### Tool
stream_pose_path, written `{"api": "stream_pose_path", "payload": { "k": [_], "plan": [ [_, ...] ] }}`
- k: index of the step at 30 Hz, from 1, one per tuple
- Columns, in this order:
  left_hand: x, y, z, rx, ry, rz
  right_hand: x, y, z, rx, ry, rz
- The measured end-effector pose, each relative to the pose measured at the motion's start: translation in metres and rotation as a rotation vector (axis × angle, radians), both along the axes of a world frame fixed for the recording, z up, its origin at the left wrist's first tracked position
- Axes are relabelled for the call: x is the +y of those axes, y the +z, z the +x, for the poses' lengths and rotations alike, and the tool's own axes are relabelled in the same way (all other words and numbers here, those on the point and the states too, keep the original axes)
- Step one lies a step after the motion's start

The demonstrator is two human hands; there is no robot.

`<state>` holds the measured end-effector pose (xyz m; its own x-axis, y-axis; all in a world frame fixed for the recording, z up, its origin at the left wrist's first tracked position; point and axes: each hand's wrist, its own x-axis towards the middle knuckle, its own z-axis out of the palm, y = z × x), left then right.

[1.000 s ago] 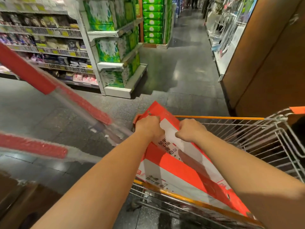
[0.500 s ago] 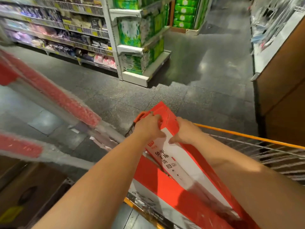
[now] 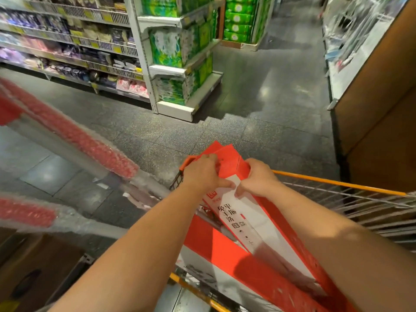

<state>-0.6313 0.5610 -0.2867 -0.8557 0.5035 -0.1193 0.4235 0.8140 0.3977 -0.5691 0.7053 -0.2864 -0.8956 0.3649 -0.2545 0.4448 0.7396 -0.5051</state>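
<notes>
While my left hand (image 3: pixel 202 174) and right hand (image 3: pixel 258 179) clutch the box (image 3: pixel 254 226) by its upper end at lower centre, I judge it stiff, lightish, unwieldy cardboard; its edges should grip best.

A long carton (image 3: pixel 254 224) is bright red along its top and edges. Its white face carries black Chinese characters and a small red logo. The wider carton (image 3: pixel 225 255) beneath it has broad red and white bands with dark print. The shopping cart's rim (image 3: pixel 337 183) is orange and its wire basket (image 3: pixel 371 210) is silver-grey. The floor (image 3: pixel 180 136) is dark grey with pale speckles. At left, bubble-wrapped poles (image 3: pixel 74 134) show red and grey stretches under cloudy film. Bulk packs (image 3: pixel 168 46) on the white shelf end (image 3: pixel 175 108) are green with white patterning. Stacked boxes (image 3: pixel 238 19) behind are vivid green. The side panel (image 3: pixel 378 104) at right is brown.
</notes>
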Motion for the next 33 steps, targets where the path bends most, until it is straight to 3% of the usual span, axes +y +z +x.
{"api": "stream_pose_path", "payload": {
  "k": [10,15,21,26,33],
  "plan": [
    [0.023,0.027,0.023,-0.052,0.067,0.074,0.004,0.039,0.046,0.185,-0.275,-0.010],
    [0.037,0.039,0.032,-0.379,0.088,0.319,0.009,0.058,0.080,0.351,-0.489,-0.048],
    [0.059,0.057,0.059,-0.579,-0.097,0.673,0.012,0.089,0.133,0.506,-0.674,-0.169],
    [0.072,0.090,0.100,-0.571,-0.193,0.870,0.008,0.120,0.186,0.694,-0.855,-0.227],
    [0.093,0.122,0.159,-0.662,-0.508,0.988,-0.003,0.177,0.249,0.985,-0.977,-0.288]
  ]
}}
